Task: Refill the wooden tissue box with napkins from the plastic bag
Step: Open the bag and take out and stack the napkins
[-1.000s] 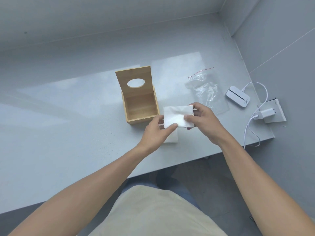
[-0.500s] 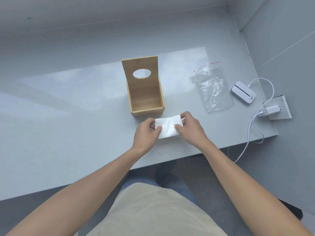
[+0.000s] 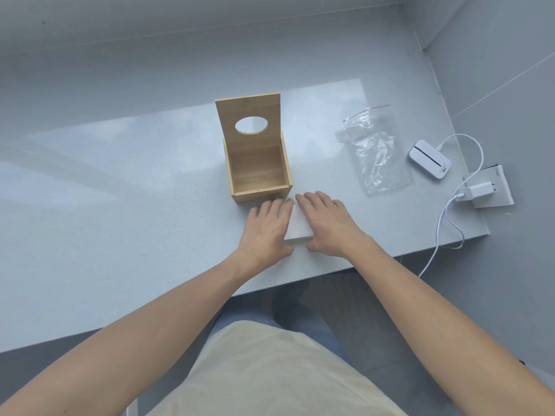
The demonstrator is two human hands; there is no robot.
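The wooden tissue box point(image 3: 259, 190) stands on the grey counter with its lid raised upright, an oval hole in the lid, and its inside bare. Just in front of it lies a white stack of napkins point(image 3: 297, 228). My left hand point(image 3: 266, 228) and my right hand point(image 3: 326, 223) lie flat on top of the stack, fingers straight, pressing it down; most of the stack is hidden beneath them. The clear plastic bag point(image 3: 377, 151) with a red zip strip lies flat and looks empty, to the right of the box.
A small white device point(image 3: 430, 160) with a cable sits right of the bag. A white charger point(image 3: 477, 191) is plugged into a socket plate near the counter's right end. The counter's front edge point(image 3: 330, 273) runs just behind my wrists. Walls close off the back and right.
Both hands held a napkin in the air, lowered it onto the stack in front of the box, and now lie flat on it. The camera has shifted.
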